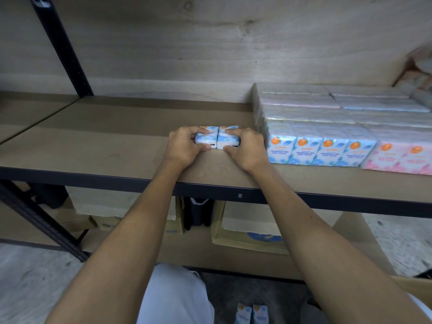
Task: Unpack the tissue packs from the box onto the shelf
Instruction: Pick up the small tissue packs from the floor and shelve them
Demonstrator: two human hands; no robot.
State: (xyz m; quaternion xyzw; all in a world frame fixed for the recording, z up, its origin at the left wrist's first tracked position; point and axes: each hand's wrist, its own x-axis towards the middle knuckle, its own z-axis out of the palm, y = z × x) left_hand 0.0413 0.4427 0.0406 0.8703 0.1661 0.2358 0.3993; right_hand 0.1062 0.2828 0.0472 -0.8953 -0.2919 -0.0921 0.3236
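Observation:
Two small blue-and-white tissue packs stand side by side on the wooden shelf (105, 146), just left of the stocked rows. My left hand (184, 146) grips the left pack (203, 139) with thumb in front and fingers over its top. My right hand (245, 148) grips the right pack (228, 141) the same way. A block of blue tissue packs (313, 150) and pink tissue packs (402, 157) fills the shelf's right side. Two more blue packs (252, 314) lie at the frame's bottom. A cardboard box corner (413, 286) shows at lower right.
The shelf has a dark metal front rail (93, 178) and a black upright post (63, 47) at back left. Bare shelf board stretches left of the hands. Below, a lower shelf holds cardboard cartons (247, 230) and a dark item (198, 211).

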